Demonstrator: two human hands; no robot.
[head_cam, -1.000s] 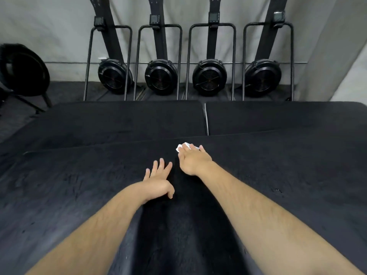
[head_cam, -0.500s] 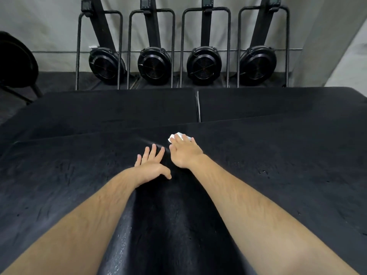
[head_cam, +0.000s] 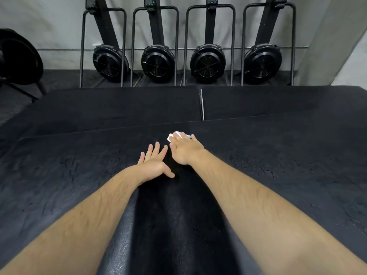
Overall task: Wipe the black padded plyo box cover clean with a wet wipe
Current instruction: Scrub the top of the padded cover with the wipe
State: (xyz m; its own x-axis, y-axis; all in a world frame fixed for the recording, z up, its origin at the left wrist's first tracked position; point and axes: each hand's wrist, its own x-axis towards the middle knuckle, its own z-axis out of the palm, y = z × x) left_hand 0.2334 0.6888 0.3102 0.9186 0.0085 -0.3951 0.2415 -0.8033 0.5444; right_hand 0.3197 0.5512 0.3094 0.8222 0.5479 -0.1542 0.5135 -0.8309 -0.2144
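Pressing the thin, limp wet wipe (head_cam: 177,135) under flat right-hand fingers (head_cam: 183,140) suits the padded cover (head_cam: 79,175); left hand (head_cam: 154,162) lies spread

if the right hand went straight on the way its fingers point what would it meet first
Nothing in its way: the right hand, pressing the wipe, has only bare box cover ahead to the far edge. Past that edge comes another black pad, though depth is unclear.

I am looking at a gym: four rowing machines (head_cam: 158,62) stand upright along the grey wall (head_cam: 49,26), with black padded plyo boxes (head_cam: 119,104) before them on dark flooring (head_cam: 63,78)
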